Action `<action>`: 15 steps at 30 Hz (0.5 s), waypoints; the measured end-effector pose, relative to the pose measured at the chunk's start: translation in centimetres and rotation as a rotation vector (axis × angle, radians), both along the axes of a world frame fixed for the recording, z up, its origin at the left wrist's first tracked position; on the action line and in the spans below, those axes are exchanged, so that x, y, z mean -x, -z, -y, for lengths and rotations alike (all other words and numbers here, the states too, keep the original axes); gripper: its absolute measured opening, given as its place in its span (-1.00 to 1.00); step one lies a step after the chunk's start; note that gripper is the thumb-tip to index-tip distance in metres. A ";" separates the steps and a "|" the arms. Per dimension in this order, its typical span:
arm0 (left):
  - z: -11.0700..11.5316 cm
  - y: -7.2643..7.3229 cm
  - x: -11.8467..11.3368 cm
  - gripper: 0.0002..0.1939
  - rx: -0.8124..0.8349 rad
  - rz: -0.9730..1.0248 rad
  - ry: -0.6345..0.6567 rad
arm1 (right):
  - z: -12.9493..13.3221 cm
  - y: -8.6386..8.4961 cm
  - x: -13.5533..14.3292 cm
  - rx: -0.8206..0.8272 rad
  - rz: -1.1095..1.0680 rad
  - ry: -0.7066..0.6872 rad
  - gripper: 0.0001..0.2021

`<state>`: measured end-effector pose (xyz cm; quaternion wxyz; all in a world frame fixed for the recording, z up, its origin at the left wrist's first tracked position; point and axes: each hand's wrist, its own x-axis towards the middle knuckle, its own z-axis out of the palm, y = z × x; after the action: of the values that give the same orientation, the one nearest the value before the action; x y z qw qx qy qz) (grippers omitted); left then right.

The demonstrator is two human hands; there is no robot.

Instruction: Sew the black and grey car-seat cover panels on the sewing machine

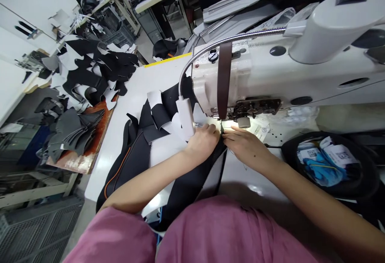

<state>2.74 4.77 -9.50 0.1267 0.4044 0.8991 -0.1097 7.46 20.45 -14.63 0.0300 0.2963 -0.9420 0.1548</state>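
Below the head of a white sewing machine (pixel 264 70), both hands are at a black fabric piece (pixel 192 182). My left hand (pixel 204 142) is closed, its curled fingers gripping the cloth left of the needle area. Close by on the right, my right hand (pixel 245 146) pinches the fabric's edge, fingertips together. The needle is hidden behind the hands and a brown strap (pixel 224 80) on the machine head. More of the black cloth, with an orange piping line (pixel 118 170), spreads leftward over the white table (pixel 105 166) and down to my lap.
A lamp (pixel 185 116) on a bendable metal arm hangs just left of the machine needle area. To the right sits a black round container (pixel 288 150) with blue and white packets. Cut fabric pieces (pixel 93 66) are piled at left, beside a stack of grey pieces (pixel 78 132) on a wooden board.
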 end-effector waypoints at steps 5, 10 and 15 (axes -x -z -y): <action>-1.1 -0.5 0.8 -0.75 0.039 0.076 -0.005 | 0.3 0.3 1.5 -0.037 0.022 0.036 -0.72; -2.0 -1.3 2.3 -0.73 0.082 0.110 -0.033 | 1.2 -0.7 1.9 -0.104 0.043 0.140 -0.73; 0.3 -1.6 -0.3 -0.69 -0.105 0.041 -0.052 | 1.2 -0.6 1.9 -0.038 0.075 0.185 -0.77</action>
<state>3.01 4.52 -7.86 0.1262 0.3893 0.9110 -0.0507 5.59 19.30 -14.06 0.0031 0.2026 -0.9685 0.1446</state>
